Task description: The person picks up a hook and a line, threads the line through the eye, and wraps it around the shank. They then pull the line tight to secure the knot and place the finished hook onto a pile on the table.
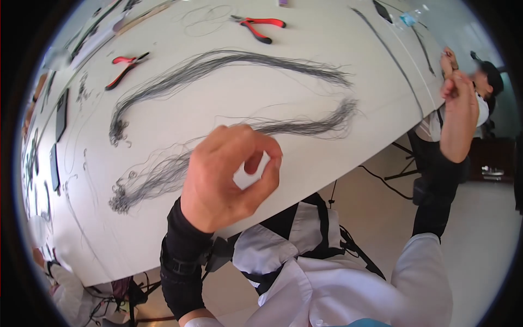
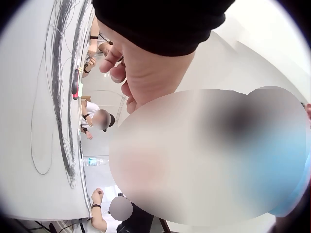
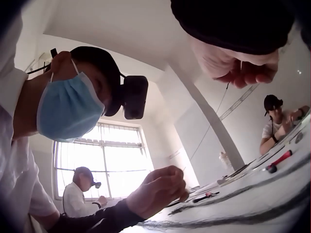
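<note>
Both my hands are raised, wide apart. My left hand (image 1: 223, 180) is over the near part of the table, its thumb and forefinger bent into a ring with tips meeting. Off the table's right edge, my right hand (image 1: 458, 111) has its fingers curled in a pinch. In the right wrist view, a thin dark wire (image 3: 223, 99) runs from the right fingers down toward the left hand (image 3: 163, 189); it is too fine to follow in the head view. Beneath the left hand lies a bundle of dark wires (image 1: 305, 128) with curled ends. A second wire bundle (image 1: 218, 60) lies beyond it.
Red-handled pliers (image 1: 260, 27) and another pair of pliers (image 1: 126, 70) lie past the bundles. Loose wires and two dark phones (image 1: 62, 114) are on the left. The white table (image 1: 180, 109) ends at a slanting right edge. Another person (image 1: 485, 87) sits beyond my right hand.
</note>
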{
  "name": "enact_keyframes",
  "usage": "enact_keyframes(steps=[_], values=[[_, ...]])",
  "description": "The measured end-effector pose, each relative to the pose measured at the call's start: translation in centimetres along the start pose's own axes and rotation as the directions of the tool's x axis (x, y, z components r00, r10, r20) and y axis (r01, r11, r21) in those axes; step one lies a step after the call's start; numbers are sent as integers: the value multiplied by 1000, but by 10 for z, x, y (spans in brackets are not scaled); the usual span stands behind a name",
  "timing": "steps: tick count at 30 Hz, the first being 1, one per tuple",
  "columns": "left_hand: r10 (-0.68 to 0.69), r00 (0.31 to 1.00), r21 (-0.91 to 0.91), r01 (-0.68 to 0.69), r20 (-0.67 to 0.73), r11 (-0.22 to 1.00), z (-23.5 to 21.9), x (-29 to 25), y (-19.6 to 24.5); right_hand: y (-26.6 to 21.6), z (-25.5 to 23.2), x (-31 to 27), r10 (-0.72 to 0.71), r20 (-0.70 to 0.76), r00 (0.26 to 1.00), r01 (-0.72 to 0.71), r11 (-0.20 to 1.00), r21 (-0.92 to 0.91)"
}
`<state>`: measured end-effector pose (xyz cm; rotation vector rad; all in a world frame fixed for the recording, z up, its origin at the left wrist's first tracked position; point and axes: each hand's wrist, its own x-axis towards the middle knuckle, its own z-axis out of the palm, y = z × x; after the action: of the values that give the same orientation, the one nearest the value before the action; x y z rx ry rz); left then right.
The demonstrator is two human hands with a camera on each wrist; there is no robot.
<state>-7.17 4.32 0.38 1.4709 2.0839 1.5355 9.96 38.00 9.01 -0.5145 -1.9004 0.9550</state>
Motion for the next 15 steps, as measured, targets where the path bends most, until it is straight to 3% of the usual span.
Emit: enact_keyframes(steps=[2,4,7,9,12,13,15], values=[[61,985,-54,-53,163,997,3,2,5,10,-64,21,-13,-121,993,-3,991,-135],[114,946,-125,-80,302,989,8,0,5,21,-123,39,33,-294,955,-48,998,-44],[173,879,-231,-74,445,970,16,-6,1,17,-187,58,-63,-381,922,-7,984,-180],[139,881,-229,-37,451,973,15,-4,3,10,-201,67,-121,-365,923,12,958,-286],[66,909,-205,22,412,979,14,-3,4,6,-182,85,-44,-169,985,-41,881,-471],[39,920,-193,40,390,980,14,-2,4,25,-193,107,48,-90,995,-83,890,-448],[-1,940,-183,68,342,981,12,-1,5,46,-160,126,99,104,990,-30,849,-527]])
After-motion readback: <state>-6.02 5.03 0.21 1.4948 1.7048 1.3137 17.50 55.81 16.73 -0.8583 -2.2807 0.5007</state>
